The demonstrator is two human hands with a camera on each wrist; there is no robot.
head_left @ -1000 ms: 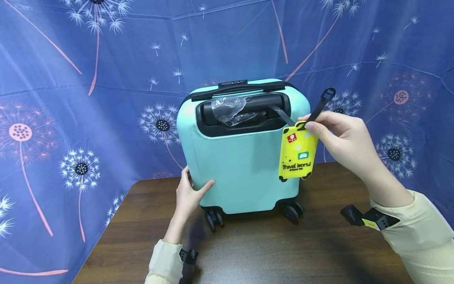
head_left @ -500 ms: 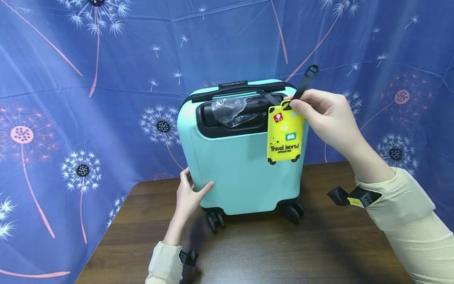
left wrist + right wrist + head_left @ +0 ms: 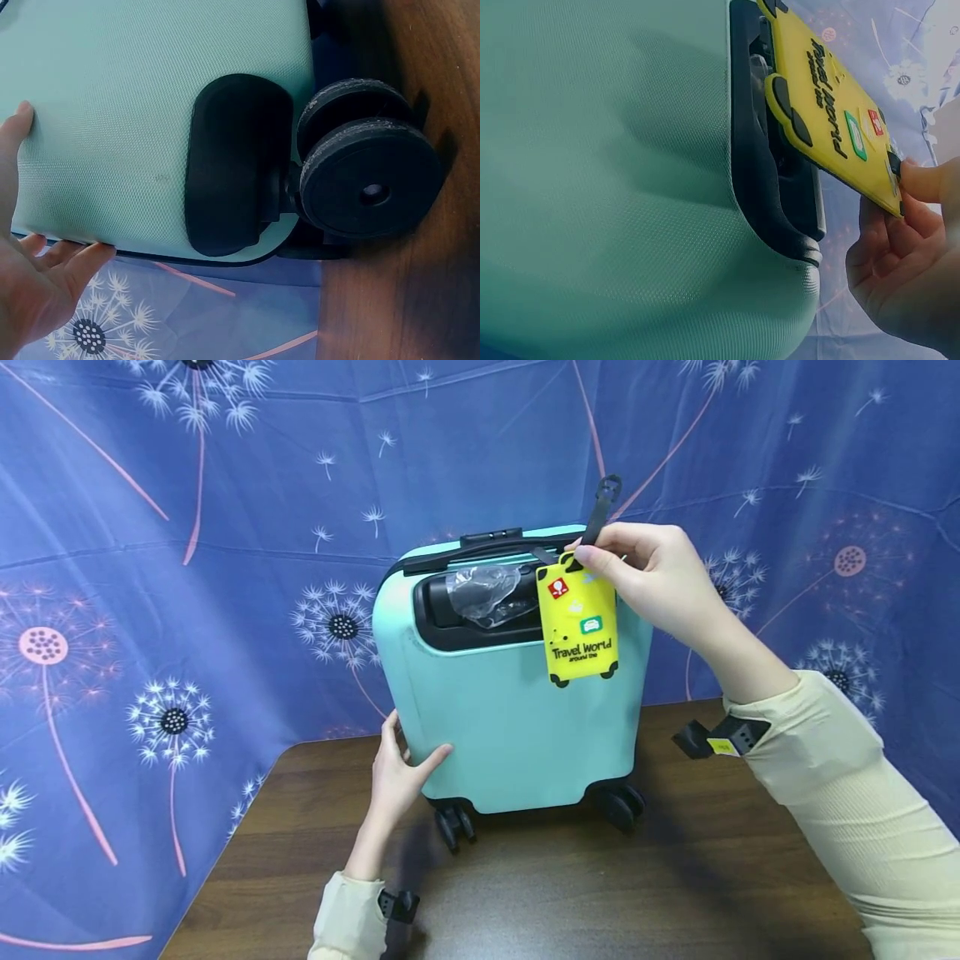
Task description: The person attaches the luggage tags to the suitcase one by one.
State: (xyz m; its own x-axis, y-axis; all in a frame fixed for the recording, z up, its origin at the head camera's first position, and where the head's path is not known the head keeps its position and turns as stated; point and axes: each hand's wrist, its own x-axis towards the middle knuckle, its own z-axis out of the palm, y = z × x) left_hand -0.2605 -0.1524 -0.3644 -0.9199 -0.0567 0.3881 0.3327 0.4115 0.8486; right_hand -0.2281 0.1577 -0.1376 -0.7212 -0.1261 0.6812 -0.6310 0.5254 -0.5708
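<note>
A mint-green suitcase (image 3: 517, 718) stands upright on its black wheels (image 3: 618, 806). My left hand (image 3: 397, 772) holds its lower left edge; the thumb lies on the front face and the fingers are on the side, as the left wrist view also shows. At the top right, my right hand (image 3: 652, 572) pinches a yellow luggage tag (image 3: 581, 635) by its upper end, where a black strap (image 3: 597, 518) passes. The strap's buckle end sticks up above the fingers. Behind the tag, the black carry handle (image 3: 442, 602) of the suitcase is partly covered by clear plastic film (image 3: 483, 593).
Under the suitcase is a brown wooden table (image 3: 525, 885). A blue cloth with dandelion prints (image 3: 247, 527) hangs close behind. The suitcase's black top handle (image 3: 427, 562) runs along its upper edge.
My right hand has moved left and up with the luggage tag, which now hangs in front of the right part of the handle recess. The left hand and suitcase have stayed put.
</note>
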